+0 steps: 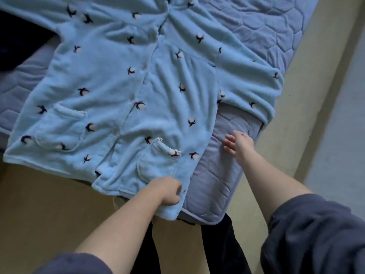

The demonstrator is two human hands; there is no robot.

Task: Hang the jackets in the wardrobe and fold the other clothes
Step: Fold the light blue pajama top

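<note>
- A light blue fleece robe [110, 89] printed with small dark-and-white cotton-boll motifs lies spread front-up across a bed covered by a lavender quilted mattress pad [215, 175], reaching from the bed's near edge back toward its far side.
- The robe's hem runs along the near edge of the bed, and its near right corner spills over that edge.
- Two patch pockets with white scalloped trim sit low on the robe — one toward the left of the hem [63, 127], one close to the near edge [158, 165].
- The robe's right sleeve [254, 91] stretches out to the bed's right edge, its cuff draped at that edge.
- The left hand [169, 191] is closed in a fist on the robe's hem at the overhanging corner, fabric bunched inside the grip.
- The right hand [240, 144] is spread, fingers loosely apart, over the bare quilted pad near the bed's right edge — just below the sleeve, not touching the robe.
- Both forearms are bare, with dark grey sleeves [316, 234] pushed up.
- A dark item [17, 42] lies at the bed's far left; too blurred to tell more.
- Tan flooring [49, 204] shows beside the bed.
</note>
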